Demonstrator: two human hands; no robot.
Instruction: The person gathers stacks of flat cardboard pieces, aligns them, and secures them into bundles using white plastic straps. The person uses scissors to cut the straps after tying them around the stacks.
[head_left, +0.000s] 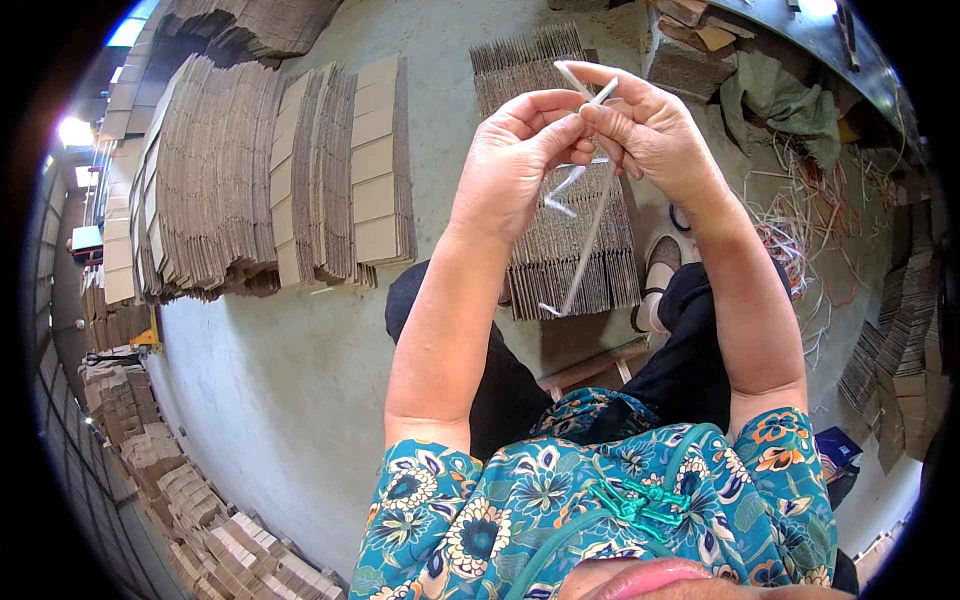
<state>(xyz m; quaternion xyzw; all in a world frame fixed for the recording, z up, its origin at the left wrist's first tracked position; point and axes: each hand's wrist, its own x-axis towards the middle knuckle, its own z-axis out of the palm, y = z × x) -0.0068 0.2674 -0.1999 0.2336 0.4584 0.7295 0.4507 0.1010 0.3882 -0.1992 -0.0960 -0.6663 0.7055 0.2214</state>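
Both hands meet above a bundle of folded cardboard pieces [575, 240] that stands on edge in front of my knees. A white plastic strap [589, 243] hangs from them, its two ends crossing above the fingertips and its tail reaching down over the bundle. My left hand [530, 145] pinches the strap between thumb and forefinger. My right hand [645, 130] also pinches it, its thumb and forefinger touching the left fingertips at the crossing. The closed fingers hide part of the strap there.
Long rows of stacked cardboard [215, 175] stand on the floor at the left. More cardboard stacks [895, 360] are at the far right. Tangled loose straps [800, 240] lie right of my leg, beside a green cloth sack [780, 100]. A wooden stool [595, 365] shows between my legs.
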